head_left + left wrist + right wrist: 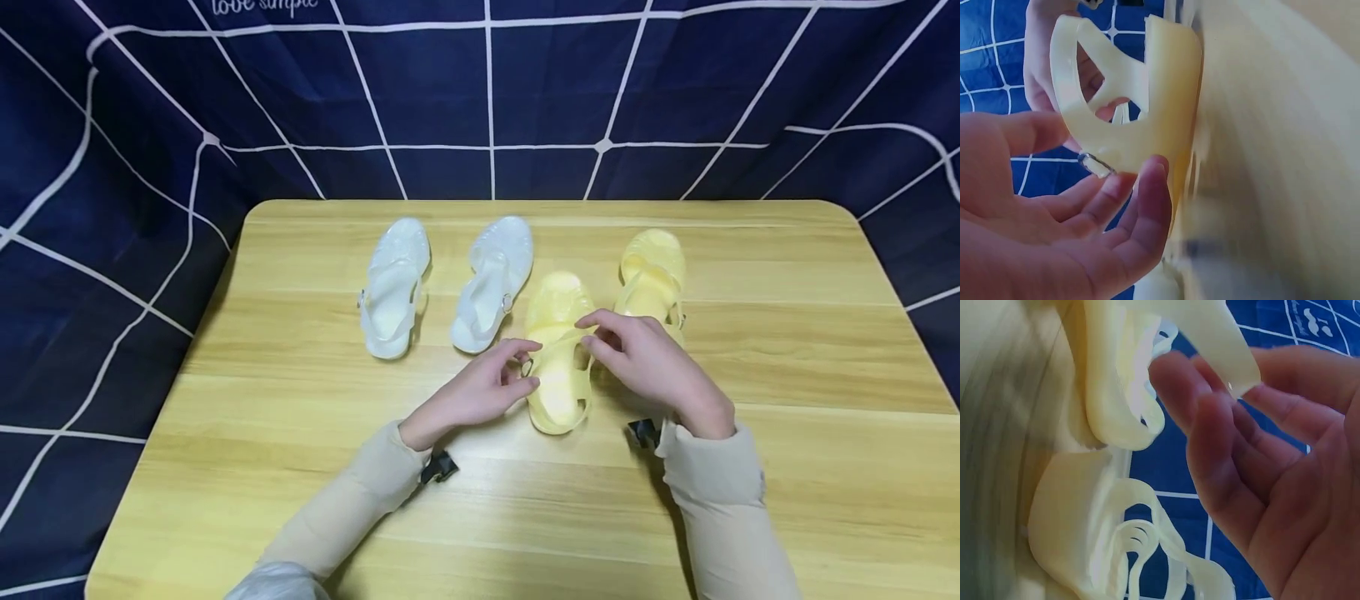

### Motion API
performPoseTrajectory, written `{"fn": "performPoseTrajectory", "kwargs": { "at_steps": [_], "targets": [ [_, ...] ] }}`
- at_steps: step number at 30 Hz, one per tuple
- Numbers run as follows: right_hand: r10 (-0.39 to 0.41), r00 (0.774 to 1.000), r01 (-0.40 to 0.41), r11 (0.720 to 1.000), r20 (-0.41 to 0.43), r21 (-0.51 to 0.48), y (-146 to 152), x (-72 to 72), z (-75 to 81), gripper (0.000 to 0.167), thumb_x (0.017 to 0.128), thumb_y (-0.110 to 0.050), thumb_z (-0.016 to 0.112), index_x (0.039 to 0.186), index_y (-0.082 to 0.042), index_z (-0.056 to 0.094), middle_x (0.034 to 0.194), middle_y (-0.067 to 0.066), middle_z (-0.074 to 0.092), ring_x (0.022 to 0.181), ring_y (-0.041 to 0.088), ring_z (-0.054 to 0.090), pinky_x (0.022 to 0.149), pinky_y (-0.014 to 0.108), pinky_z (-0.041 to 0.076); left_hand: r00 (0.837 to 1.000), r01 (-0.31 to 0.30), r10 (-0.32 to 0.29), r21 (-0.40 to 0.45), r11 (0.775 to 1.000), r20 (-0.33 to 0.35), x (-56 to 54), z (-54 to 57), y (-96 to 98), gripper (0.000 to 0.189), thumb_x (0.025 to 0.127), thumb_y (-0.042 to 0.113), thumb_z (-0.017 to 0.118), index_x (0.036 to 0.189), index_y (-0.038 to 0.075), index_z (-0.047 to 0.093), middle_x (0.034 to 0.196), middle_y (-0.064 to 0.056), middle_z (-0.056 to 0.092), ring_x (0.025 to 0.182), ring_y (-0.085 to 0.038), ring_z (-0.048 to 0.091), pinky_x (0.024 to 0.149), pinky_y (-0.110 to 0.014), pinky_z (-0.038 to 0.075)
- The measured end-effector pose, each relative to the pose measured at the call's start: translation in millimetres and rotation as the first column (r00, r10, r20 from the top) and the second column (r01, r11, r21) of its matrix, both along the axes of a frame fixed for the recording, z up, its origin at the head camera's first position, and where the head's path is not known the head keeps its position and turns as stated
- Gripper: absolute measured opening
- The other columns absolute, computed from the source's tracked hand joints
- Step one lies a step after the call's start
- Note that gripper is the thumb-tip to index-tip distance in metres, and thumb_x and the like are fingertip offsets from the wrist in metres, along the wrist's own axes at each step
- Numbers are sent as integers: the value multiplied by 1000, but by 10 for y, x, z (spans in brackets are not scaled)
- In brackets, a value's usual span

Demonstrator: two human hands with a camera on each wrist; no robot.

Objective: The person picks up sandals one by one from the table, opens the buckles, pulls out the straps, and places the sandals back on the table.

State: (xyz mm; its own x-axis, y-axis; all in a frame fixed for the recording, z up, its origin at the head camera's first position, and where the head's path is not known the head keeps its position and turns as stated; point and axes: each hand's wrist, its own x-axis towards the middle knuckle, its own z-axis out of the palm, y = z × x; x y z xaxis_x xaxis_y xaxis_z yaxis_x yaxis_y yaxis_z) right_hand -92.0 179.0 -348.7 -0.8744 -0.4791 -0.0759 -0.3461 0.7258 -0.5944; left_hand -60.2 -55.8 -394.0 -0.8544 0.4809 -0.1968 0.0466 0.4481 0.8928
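Observation:
A yellow jelly sandal (558, 387) lies on the table between both hands, toe pointing away. My left hand (483, 383) holds its left side beside the metal buckle (1096, 165), thumb at the strap and a fingertip against the side wall. From the right, my right hand (648, 354) pinches the raised strap (1229, 353) between thumb and fingers; the exact contact is partly hidden. A second yellow sandal (654, 254) lies just beyond the right hand, its heel covered by that hand in the head view.
Two pale white sandals (392, 292) (491, 287) lie to the left, toes also pointing away. A wooden table (810, 350) carries everything, with a dark blue white-lined cloth (435, 92) behind and at its sides. Small black devices (439, 467) sit at the wrists.

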Motion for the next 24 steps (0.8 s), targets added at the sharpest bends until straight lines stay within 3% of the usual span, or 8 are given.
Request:
{"fn": "performPoseTrajectory", "kwargs": {
  "at_steps": [5,12,20,24],
  "targets": [
    [57,998,-56,998,26,-13,26,72,21,17,98,-19,54,111,-12,64,76,-4,65,65,6,52,70,27,45,993,29,-42,120,992,109,23,-46,-104,48,91,14,63,137,12,49,120,-8,54,82,-11,56,68,-25,50],
    [112,993,-111,993,35,-27,79,144,31,7,96,-16,59,97,-18,66,72,-7,58,63,4,47,64,22,42,955,88,-163,287,954,247,16,-93,-206,48,88,-1,62,135,3,49,113,-10,53,75,-10,57,69,-24,50],
    [180,981,-181,984,71,0,96,200,90,8,94,-15,62,92,-21,67,82,-8,66,71,3,55,66,22,46,910,129,-250,347,929,330,15,-120,-233,41,87,-4,62,127,-3,54,104,-3,59,70,-7,59,69,-19,48],
    [179,984,-179,984,16,2,69,198,104,10,93,-12,62,94,-19,70,88,-7,69,78,4,60,71,26,50,904,130,-250,334,934,347,28,-114,-229,42,88,-4,62,129,-3,52,104,-3,57,70,-7,60,69,-19,49]
  ]
}}
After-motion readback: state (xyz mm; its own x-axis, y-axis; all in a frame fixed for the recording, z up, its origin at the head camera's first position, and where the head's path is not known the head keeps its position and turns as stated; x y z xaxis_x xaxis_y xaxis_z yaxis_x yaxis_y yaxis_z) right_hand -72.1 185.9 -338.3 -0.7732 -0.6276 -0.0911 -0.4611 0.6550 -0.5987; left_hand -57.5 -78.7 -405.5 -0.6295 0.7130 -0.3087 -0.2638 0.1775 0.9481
